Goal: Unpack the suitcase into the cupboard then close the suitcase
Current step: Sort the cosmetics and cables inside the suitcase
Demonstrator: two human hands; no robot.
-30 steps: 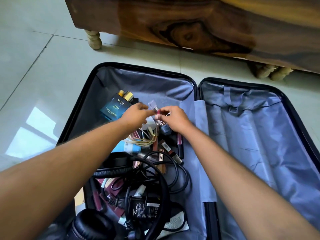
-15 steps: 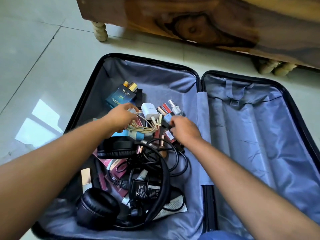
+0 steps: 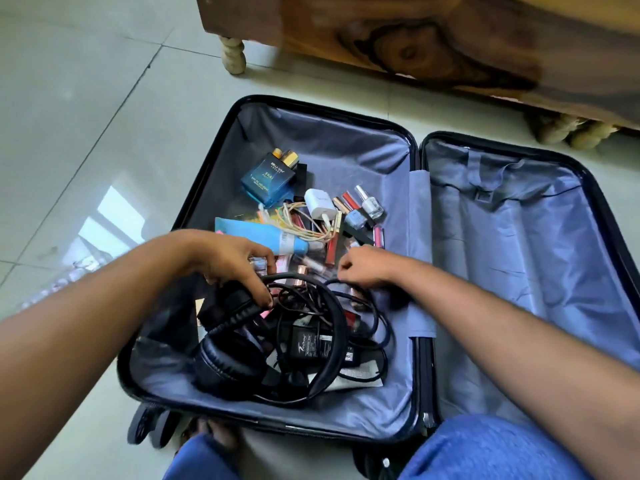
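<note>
Left hand [image 3: 230,261] gripping headphones [image 3: 242,337], right hand [image 3: 363,270] on cable [image 3: 377,317], inside suitcase [image 3: 346,140]

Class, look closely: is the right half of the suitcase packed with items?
No: the right half shows only bare grey lining.

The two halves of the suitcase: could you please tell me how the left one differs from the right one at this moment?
The left half holds the jumble: black headphones, cables, a blue perfume box and cosmetics. The right half shows only bare, wrinkled lining. Both the left hand and right hand are in the left half; only the right forearm crosses the right half. Both share grey lining and a black rim.
</note>
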